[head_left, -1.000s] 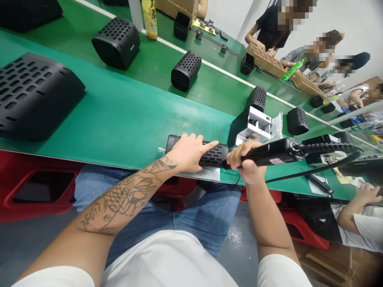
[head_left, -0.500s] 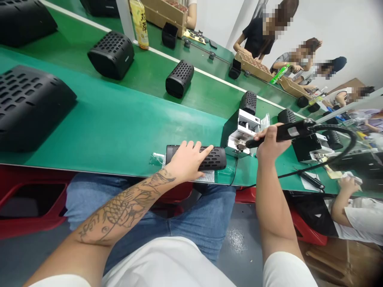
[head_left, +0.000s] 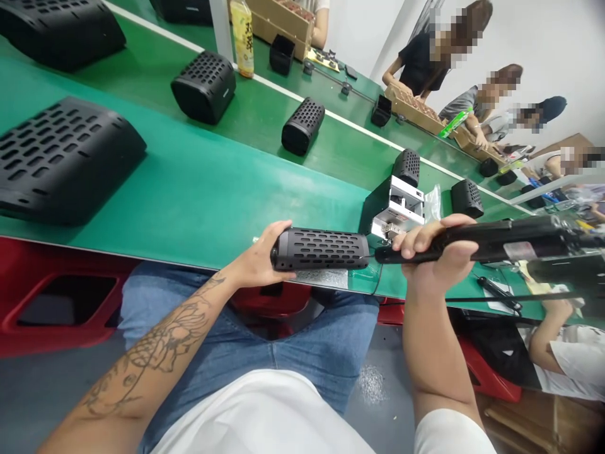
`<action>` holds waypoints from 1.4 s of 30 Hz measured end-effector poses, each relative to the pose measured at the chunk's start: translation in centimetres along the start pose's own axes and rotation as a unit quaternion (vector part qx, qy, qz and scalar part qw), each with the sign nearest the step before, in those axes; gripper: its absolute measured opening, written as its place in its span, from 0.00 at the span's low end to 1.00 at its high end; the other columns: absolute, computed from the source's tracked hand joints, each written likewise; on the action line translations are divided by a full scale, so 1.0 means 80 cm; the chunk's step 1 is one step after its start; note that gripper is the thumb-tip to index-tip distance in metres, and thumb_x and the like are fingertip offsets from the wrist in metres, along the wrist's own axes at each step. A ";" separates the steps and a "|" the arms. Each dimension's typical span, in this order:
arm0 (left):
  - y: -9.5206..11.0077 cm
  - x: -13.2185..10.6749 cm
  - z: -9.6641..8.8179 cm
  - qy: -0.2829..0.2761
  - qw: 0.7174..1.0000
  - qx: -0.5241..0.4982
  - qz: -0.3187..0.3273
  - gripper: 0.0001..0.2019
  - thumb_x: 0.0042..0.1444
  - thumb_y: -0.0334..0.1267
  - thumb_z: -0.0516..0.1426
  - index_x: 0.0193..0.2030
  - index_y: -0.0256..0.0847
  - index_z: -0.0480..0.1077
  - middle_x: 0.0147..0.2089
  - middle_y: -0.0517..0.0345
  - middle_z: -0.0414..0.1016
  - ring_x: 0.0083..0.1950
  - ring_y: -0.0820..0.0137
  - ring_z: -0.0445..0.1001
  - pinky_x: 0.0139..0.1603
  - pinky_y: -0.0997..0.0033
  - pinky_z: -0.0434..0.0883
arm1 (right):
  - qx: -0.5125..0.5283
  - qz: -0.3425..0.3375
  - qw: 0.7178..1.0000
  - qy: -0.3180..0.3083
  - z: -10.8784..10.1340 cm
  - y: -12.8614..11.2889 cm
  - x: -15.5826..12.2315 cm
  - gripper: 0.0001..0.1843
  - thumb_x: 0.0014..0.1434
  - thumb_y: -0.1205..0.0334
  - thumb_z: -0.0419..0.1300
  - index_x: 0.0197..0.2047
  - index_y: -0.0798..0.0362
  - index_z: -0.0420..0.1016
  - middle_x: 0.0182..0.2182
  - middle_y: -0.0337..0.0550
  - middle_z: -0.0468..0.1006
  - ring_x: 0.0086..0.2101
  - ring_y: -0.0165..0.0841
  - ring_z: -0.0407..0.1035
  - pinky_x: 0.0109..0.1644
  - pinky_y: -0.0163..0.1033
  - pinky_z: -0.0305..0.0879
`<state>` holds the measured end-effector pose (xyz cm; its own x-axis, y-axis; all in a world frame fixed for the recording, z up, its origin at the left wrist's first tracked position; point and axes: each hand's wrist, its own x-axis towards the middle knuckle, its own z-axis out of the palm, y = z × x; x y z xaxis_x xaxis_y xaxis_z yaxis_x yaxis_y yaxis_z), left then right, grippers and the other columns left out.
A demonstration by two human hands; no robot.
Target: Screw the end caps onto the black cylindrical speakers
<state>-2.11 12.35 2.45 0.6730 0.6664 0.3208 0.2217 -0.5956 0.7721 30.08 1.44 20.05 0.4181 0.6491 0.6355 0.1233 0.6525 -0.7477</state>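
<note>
My left hand [head_left: 258, 258] grips the left end of a black perforated speaker tube [head_left: 321, 250], which lies lengthwise at the near edge of the green belt [head_left: 203, 189]. My right hand [head_left: 432, 252] is closed round a black electric screwdriver [head_left: 491, 239] held level, its tip pointing at the tube's right end. A black cable [head_left: 520, 296] trails from the tool to the right. Just behind the tube's right end stands a small white and black screw feeder [head_left: 394, 208].
Several black perforated housings lie on the belt, a big one [head_left: 61, 161] at the left and smaller ones [head_left: 204, 86] farther back. A bottle [head_left: 242, 38] stands at the back. Other people work at cardboard trays [head_left: 416, 110] at the far right. Red stools [head_left: 57, 296] sit beneath the belt.
My left hand shifted from resting on top of the tube to gripping its left end. My right hand brought the screwdriver down from the feeder to the tube's right end.
</note>
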 end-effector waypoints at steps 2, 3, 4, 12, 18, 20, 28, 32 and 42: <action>-0.002 0.000 0.005 0.015 1.000 -0.020 0.006 0.61 0.61 0.51 0.79 0.92 0.50 0.51 0.88 0.36 0.62 0.88 0.37 0.68 0.90 0.35 0.68 | 0.033 0.006 0.998 -0.048 0.026 -0.006 -0.017 0.28 0.66 0.28 0.76 0.46 0.42 0.78 0.20 0.24 0.73 0.14 0.29 0.65 0.22 0.37 0.74; -0.003 0.001 0.007 0.021 0.999 -0.027 0.007 0.60 0.60 0.50 0.79 0.92 0.51 0.52 0.87 0.37 0.63 0.87 0.37 0.69 0.90 0.36 0.69 | 0.046 0.011 0.997 -0.067 0.037 -0.006 -0.025 0.27 0.66 0.29 0.76 0.46 0.42 0.79 0.20 0.24 0.73 0.14 0.28 0.65 0.22 0.37 0.74; -0.004 0.001 0.008 0.024 0.999 -0.032 0.009 0.60 0.60 0.50 0.79 0.92 0.52 0.53 0.87 0.38 0.63 0.87 0.38 0.69 0.89 0.37 0.70 | 0.056 0.018 0.995 -0.081 0.048 -0.003 -0.031 0.26 0.66 0.30 0.77 0.46 0.42 0.79 0.21 0.25 0.74 0.14 0.29 0.66 0.23 0.37 0.75; -0.011 0.000 0.015 0.035 0.998 -0.041 0.025 0.62 0.58 0.47 0.80 0.92 0.53 0.53 0.86 0.40 0.64 0.86 0.39 0.71 0.88 0.37 0.72 | 0.066 0.077 0.988 -0.119 0.081 0.021 -0.043 0.26 0.63 0.38 0.82 0.39 0.45 0.74 0.19 0.25 0.74 0.15 0.28 0.67 0.24 0.37 0.76; -0.008 0.000 0.014 0.034 0.998 -0.038 0.038 0.62 0.58 0.48 0.80 0.92 0.53 0.52 0.85 0.39 0.66 0.85 0.38 0.72 0.88 0.36 0.72 | 0.051 0.103 0.979 -0.170 0.086 0.019 -0.044 0.28 0.63 0.39 0.82 0.36 0.45 0.71 0.18 0.24 0.72 0.14 0.26 0.64 0.23 0.35 0.73; -0.007 0.001 0.013 0.031 0.998 -0.034 0.037 0.62 0.59 0.48 0.80 0.92 0.52 0.51 0.85 0.38 0.66 0.84 0.38 0.72 0.88 0.36 0.73 | 0.055 0.102 0.977 -0.177 0.086 0.020 -0.044 0.28 0.63 0.40 0.83 0.36 0.45 0.71 0.17 0.24 0.71 0.14 0.26 0.64 0.23 0.35 0.72; -0.004 0.003 0.010 0.028 0.999 -0.028 0.029 0.62 0.59 0.49 0.80 0.92 0.51 0.51 0.85 0.37 0.66 0.84 0.38 0.73 0.86 0.37 0.74 | 0.084 0.110 0.972 -0.192 0.088 0.027 -0.044 0.27 0.60 0.40 0.84 0.37 0.44 0.73 0.17 0.23 0.71 0.13 0.25 0.62 0.20 0.33 0.68; -0.003 0.003 0.009 0.019 0.999 -0.029 0.019 0.63 0.58 0.51 0.80 0.92 0.50 0.51 0.86 0.37 0.66 0.84 0.38 0.72 0.87 0.37 0.73 | 0.101 0.122 0.967 -0.198 0.088 0.031 -0.044 0.29 0.60 0.41 0.85 0.35 0.44 0.71 0.16 0.24 0.70 0.12 0.25 0.61 0.19 0.33 0.66; -0.004 0.006 0.010 0.029 0.999 -0.014 0.017 0.64 0.57 0.51 0.81 0.92 0.48 0.51 0.85 0.36 0.67 0.85 0.38 0.72 0.88 0.39 0.72 | 0.067 0.145 0.972 -0.172 0.088 0.038 -0.058 0.35 0.53 0.33 0.86 0.35 0.44 0.69 0.17 0.23 0.69 0.13 0.25 0.59 0.20 0.36 0.66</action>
<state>-1.34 12.50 1.92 0.6381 0.6707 0.3781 0.1793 -0.6070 0.7742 22.21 3.21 16.18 0.0897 0.8909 0.4453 -0.0830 0.4523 -0.8880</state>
